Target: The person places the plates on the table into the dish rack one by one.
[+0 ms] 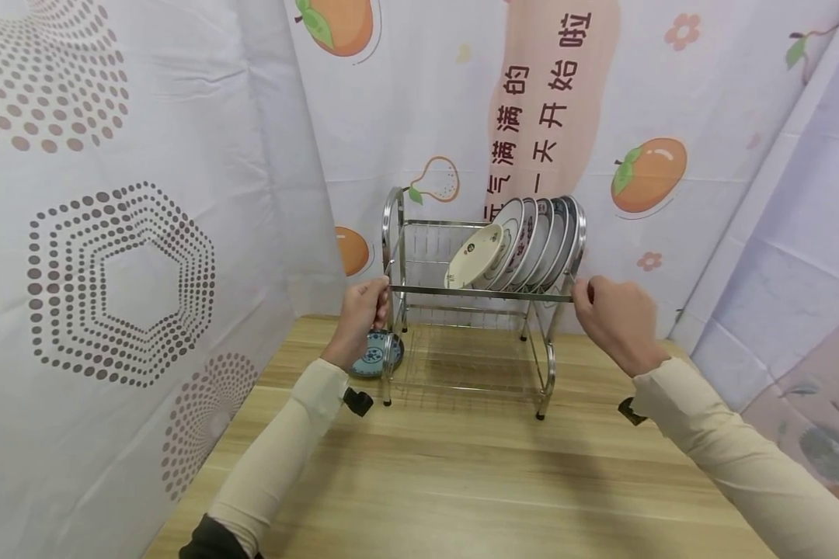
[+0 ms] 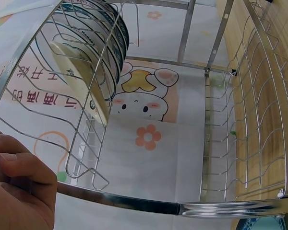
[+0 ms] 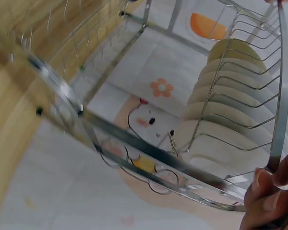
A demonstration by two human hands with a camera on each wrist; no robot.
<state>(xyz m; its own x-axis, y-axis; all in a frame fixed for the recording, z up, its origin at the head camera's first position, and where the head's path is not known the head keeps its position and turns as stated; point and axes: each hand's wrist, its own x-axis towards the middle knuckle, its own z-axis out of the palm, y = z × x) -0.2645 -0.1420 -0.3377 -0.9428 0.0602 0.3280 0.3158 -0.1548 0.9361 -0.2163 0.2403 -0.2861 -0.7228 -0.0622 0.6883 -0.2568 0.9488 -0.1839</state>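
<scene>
A two-tier metal dish rack (image 1: 482,293) stands at the back of the table, with both hands at the front corners of its upper tier. My left hand (image 1: 363,314) grips the left corner, its fingers curled in at the post. At the right corner, the fingers and thumb of my right hand (image 3: 273,196) close round the metal frame. Several plates (image 1: 547,244) lean on edge in the upper tier's right half. The leftmost one, a cream plate (image 1: 477,256), tilts furthest over. Wires of the lower tier (image 1: 468,357) show with no dishes on them.
A blue patterned plate (image 1: 373,357) lies on the wooden table (image 1: 461,473) by the rack's left front leg, partly hidden by my left hand and the rack. Printed curtains (image 1: 419,93) hang close behind the rack and along both sides.
</scene>
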